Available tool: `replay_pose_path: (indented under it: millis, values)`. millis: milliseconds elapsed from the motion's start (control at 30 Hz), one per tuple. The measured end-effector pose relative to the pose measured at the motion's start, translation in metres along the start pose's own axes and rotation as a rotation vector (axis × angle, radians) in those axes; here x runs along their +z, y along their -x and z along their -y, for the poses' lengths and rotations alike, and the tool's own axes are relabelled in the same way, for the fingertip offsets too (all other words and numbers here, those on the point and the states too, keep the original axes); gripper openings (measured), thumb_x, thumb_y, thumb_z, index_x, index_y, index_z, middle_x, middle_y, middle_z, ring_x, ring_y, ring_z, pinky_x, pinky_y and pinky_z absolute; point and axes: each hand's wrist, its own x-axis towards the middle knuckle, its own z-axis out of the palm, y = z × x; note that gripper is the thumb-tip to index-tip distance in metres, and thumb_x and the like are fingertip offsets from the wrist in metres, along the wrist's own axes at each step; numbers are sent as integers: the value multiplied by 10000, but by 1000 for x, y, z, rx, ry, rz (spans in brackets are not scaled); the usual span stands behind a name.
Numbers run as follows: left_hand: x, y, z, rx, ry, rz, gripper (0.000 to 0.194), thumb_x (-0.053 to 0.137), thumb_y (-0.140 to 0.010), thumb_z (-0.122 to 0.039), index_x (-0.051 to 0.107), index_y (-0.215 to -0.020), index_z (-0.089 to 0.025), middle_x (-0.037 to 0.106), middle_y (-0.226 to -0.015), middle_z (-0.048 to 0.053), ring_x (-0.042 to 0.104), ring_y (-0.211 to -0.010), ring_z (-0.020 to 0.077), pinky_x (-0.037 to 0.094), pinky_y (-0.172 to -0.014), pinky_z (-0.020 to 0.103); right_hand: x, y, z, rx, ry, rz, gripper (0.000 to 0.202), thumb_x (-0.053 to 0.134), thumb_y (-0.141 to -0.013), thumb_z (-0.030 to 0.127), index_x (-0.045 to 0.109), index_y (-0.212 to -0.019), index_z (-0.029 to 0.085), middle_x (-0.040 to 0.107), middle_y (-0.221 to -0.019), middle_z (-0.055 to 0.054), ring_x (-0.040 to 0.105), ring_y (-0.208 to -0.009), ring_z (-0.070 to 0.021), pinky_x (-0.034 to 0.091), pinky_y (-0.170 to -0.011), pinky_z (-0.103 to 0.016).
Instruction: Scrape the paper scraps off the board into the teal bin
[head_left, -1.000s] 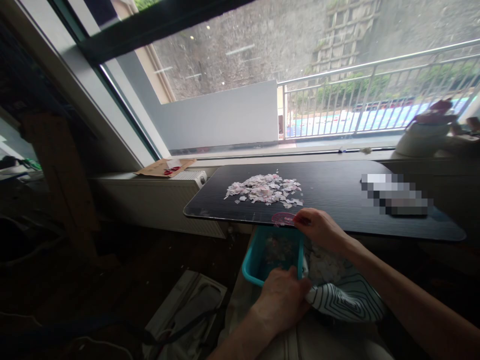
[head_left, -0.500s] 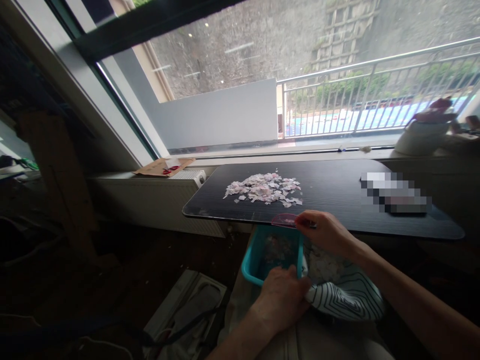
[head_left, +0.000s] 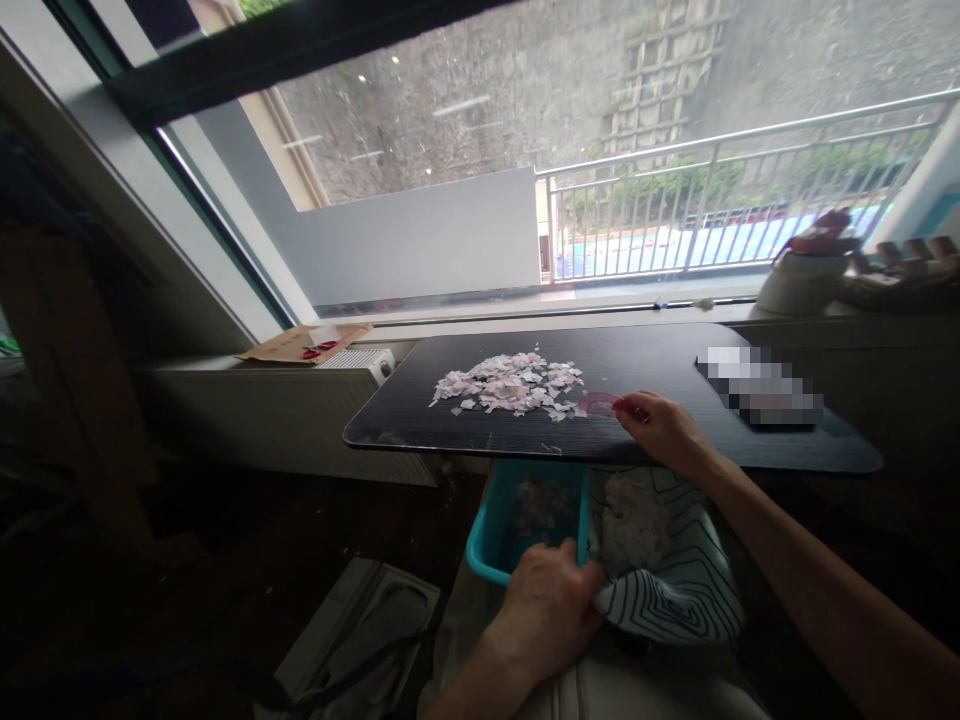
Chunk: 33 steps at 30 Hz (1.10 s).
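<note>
My right hand [head_left: 658, 425] pinches a thin see-through pink protractor [head_left: 598, 405] by its right end, over the dark tabletop. The protractor's left end reaches the right edge of a heap of torn pale paper scraps [head_left: 510, 380]. Below the table's front edge, my left hand [head_left: 551, 600] is closed on the near right rim of a turquoise plastic tub [head_left: 480, 545]. More scraps lie at the bottom of the tub. Beside it, a white cloth bag with black lines [head_left: 667, 600] holds a pile of pale scraps, its near edge against my left hand.
The black tabletop [head_left: 420, 425] stands against the window, with a blurred dark object [head_left: 765, 385] at its right. Red-handled scissors [head_left: 320, 350] and brown paper [head_left: 274, 343] lie above the radiator at left. A white pot [head_left: 799, 280] sits on the sill.
My right hand has moved the protractor from above the tub up and forward to the edge of the scrap heap. My left hand stays on the tub rim. The view has shifted slightly right.
</note>
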Motion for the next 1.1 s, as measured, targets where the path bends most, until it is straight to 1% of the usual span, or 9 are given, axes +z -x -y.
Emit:
replay_pose_path:
  millis: [100, 233, 367, 500, 600, 700, 800, 967, 1100]
  values:
    - [-2, 1, -1, -4, 4, 15, 128, 561, -830, -318, 605, -887, -212, 594, -862, 42, 591, -769, 215, 467, -705, 312, -8, 4, 7, -17, 35, 19, 228, 506, -807, 320, 692, -825, 190, 652, -766, -41, 545, -607, -141, 407, -590, -264]
    - [-2, 1, -1, -1, 7, 8, 130, 547, -843, -312, 607, -897, -211, 594, -866, 47, 592, -777, 218, 463, -700, 311, -13, 3, 8, -8, 57, -11, 259, 499, -819, 355, 693, -809, 184, 633, -715, -35, 526, -577, -135, 393, -568, -263]
    - [0, 1, -1, -8, 2, -1, 127, 542, -844, -309, 608, -895, -214, 594, -866, 48, 590, -768, 219, 460, -686, 311, -15, 4, 4, 9, 19, 12, 249, 510, -802, 343, 702, -799, 185, 659, -721, -35, 548, -592, -142, 413, -581, -269]
    - [0, 0, -1, -3, 4, 11, 133, 530, -856, -318, 604, -895, -214, 589, -862, 46, 587, -774, 219, 457, -698, 312, -25, 15, 1, 44, -36, 50, 225, 538, -772, 331, 711, -811, 194, 687, -731, -27, 575, -605, -147, 438, -586, -267]
    - [-1, 0, -1, 4, -3, 5, 124, 540, -852, -316, 598, -891, -214, 587, -857, 43, 586, -780, 216, 454, -721, 313, -33, 21, 1, 55, -62, 68, 224, 547, -775, 338, 712, -822, 195, 702, -761, -33, 596, -632, -157, 454, -596, -270]
    - [-1, 0, 0, 9, -1, -11, 121, 544, -852, -316, 598, -887, -214, 586, -848, 40, 584, -782, 215, 450, -734, 312, -33, 21, 3, 52, -69, 63, 228, 542, -791, 347, 707, -831, 195, 700, -772, -35, 597, -635, -157, 455, -595, -271]
    - [0, 0, 1, 13, 1, -16, 115, 545, -850, -314, 598, -884, -217, 584, -843, 38, 579, -774, 214, 450, -717, 309, -33, 23, 5, 55, -80, 89, 210, 541, -795, 332, 699, -817, 196, 690, -764, -27, 593, -633, -151, 454, -593, -266]
    - [1, 0, 1, 13, -6, -25, 106, 538, -852, -316, 588, -867, -224, 576, -837, 32, 568, -735, 209, 451, -672, 308, -50, 40, 6, 39, -27, 110, 192, 541, -796, 324, 696, -792, 210, 687, -777, -28, 590, -650, -158, 454, -606, -275]
    - [1, 0, 1, 2, -6, -29, 103, 532, -852, -314, 586, -859, -225, 575, -832, 33, 564, -718, 211, 452, -652, 309, -58, 43, 10, 61, -27, 74, 200, 544, -795, 347, 693, -800, 213, 685, -785, -30, 592, -655, -163, 452, -613, -282]
